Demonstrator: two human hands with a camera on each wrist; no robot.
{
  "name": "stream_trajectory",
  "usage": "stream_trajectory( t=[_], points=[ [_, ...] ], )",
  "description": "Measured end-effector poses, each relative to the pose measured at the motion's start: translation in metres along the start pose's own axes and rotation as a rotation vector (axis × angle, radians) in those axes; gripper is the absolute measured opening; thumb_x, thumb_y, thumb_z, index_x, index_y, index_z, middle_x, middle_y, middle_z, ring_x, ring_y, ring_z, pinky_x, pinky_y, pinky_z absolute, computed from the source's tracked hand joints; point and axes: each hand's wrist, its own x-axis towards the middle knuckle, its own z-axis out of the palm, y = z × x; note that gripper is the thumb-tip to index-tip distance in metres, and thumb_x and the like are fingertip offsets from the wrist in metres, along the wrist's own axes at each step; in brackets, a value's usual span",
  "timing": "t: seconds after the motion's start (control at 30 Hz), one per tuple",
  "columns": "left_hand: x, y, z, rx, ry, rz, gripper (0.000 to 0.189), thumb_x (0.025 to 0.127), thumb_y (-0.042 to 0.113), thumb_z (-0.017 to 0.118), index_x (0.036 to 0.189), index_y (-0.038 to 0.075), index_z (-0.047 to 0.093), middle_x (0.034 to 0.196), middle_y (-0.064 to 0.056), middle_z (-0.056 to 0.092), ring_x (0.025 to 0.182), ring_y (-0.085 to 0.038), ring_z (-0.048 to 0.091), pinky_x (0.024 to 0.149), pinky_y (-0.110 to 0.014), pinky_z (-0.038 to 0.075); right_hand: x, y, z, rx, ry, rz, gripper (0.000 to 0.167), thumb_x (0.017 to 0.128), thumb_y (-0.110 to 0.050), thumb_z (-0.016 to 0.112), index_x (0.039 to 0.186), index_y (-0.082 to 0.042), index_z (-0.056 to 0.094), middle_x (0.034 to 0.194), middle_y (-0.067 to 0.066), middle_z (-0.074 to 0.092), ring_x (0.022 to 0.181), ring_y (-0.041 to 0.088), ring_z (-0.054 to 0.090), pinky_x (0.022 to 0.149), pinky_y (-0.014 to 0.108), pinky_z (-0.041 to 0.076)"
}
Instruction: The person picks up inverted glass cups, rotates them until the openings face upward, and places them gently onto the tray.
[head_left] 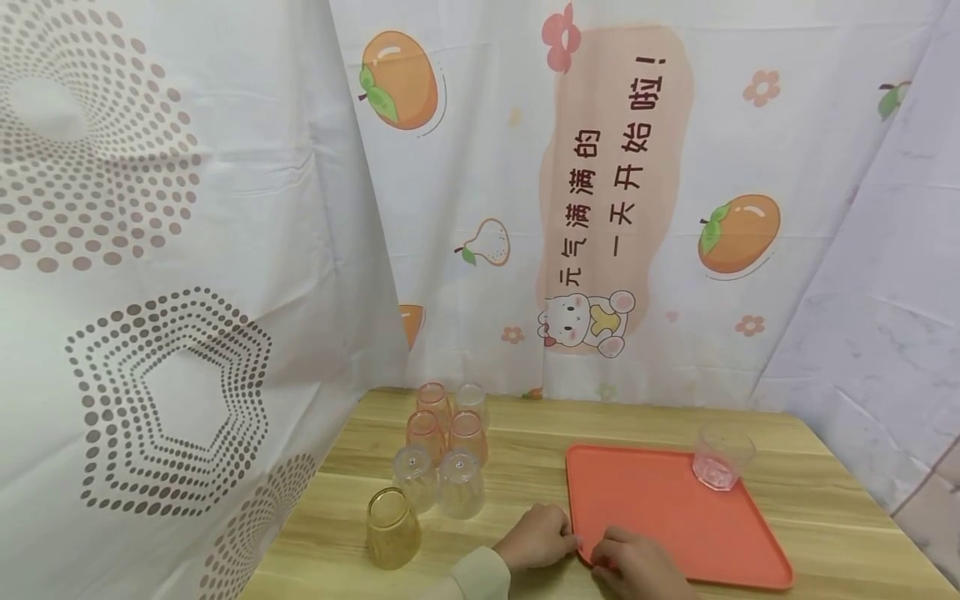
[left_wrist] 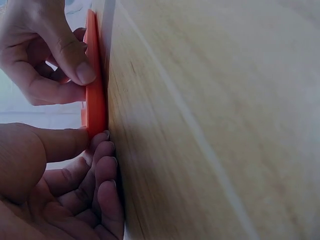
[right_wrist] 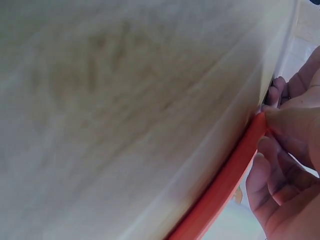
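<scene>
A flat red-orange tray with a raised rim lies on the wooden table. At its near left corner, my left hand pinches the rim between thumb and fingers; in the left wrist view the thumb is on top and the fingertips are down at the table. Just to the right, my right hand grips the front rim, its thumb against the outer side and fingers curled over the edge. A clear faceted cup stands at the tray's back right corner.
Left of the tray, several pink and clear cups stand in two columns on the table. Nearer to me, a yellow cup is apart from them, left of my left hand. A printed curtain hangs behind the table.
</scene>
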Motion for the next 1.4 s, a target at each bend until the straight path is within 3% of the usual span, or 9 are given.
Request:
stream_trajectory(
  t=[0.27,0.47,0.53,0.73,0.9,1.2,1.4],
  points=[
    [-0.002,-0.002,0.006,0.045,-0.002,0.005,0.047,0.097,0.025,0.072,0.056,0.016,0.051,0.049,0.01,0.039,0.045,-0.005,0.035,0.045,-0.02,0.029,-0.002,-0.004,0.006,-0.008,0.007,0.037,0.019,0.08,-0.008,0.086,0.082,-0.019,0.071,0.08,-0.018,0.054,0.068,-0.006,0.049,0.055,0.022,0.045],
    [-0.005,0.0,0.006,0.221,-0.003,0.117,0.054,0.1,0.029,0.066,0.054,0.019,0.042,0.044,0.014,0.027,0.038,-0.001,0.024,0.038,-0.019,0.023,-0.006,-0.004,0.012,-0.03,0.052,0.015,0.024,0.077,-0.005,0.087,0.079,-0.02,0.069,0.078,-0.019,0.051,0.066,-0.008,0.045,0.054,0.019,0.043],
    [-0.006,0.003,0.001,0.278,0.013,0.143,0.05,0.1,0.027,0.066,0.056,0.02,0.044,0.047,0.014,0.031,0.039,-0.001,0.027,0.039,-0.019,0.026,-0.007,-0.004,0.013,-0.042,0.054,0.022,0.025,0.078,-0.006,0.087,0.078,-0.021,0.068,0.077,-0.02,0.048,0.065,-0.008,0.042,0.054,0.019,0.041],
    [-0.007,0.011,-0.028,0.363,0.066,0.198,0.028,0.097,0.021,0.067,0.07,0.016,0.064,0.061,0.012,0.05,0.051,-0.002,0.042,0.05,-0.019,0.038,-0.004,-0.008,0.011,-0.078,0.074,0.046,0.025,0.079,-0.004,0.085,0.077,-0.022,0.068,0.078,-0.021,0.049,0.067,-0.007,0.046,0.055,0.02,0.044],
    [-0.012,0.01,-0.057,0.35,0.1,0.221,0.025,0.099,0.021,0.067,0.074,0.017,0.067,0.064,0.014,0.053,0.054,-0.001,0.044,0.053,-0.019,0.041,0.001,-0.01,0.006,-0.107,0.083,0.04,0.024,0.079,-0.004,0.085,0.078,-0.021,0.067,0.08,-0.017,0.053,0.068,-0.004,0.05,0.056,0.021,0.046],
    [-0.034,-0.005,-0.103,0.381,0.202,0.218,0.02,0.098,0.021,0.069,0.079,0.016,0.069,0.068,0.015,0.055,0.057,0.001,0.048,0.053,-0.019,0.044,0.005,-0.008,0.001,-0.111,0.059,0.041,0.022,0.084,-0.008,0.083,0.079,-0.022,0.066,0.08,-0.017,0.052,0.068,-0.005,0.05,0.056,0.021,0.046],
    [-0.054,-0.023,-0.13,0.41,0.279,0.235,0.02,0.096,0.018,0.071,0.077,0.018,0.065,0.072,0.015,0.054,0.066,-0.002,0.049,0.062,-0.023,0.046,0.004,-0.006,0.002,-0.146,0.076,0.001,0.02,0.08,-0.013,0.087,0.079,-0.022,0.07,0.081,-0.017,0.055,0.069,-0.002,0.054,0.057,0.022,0.047]
  ],
)
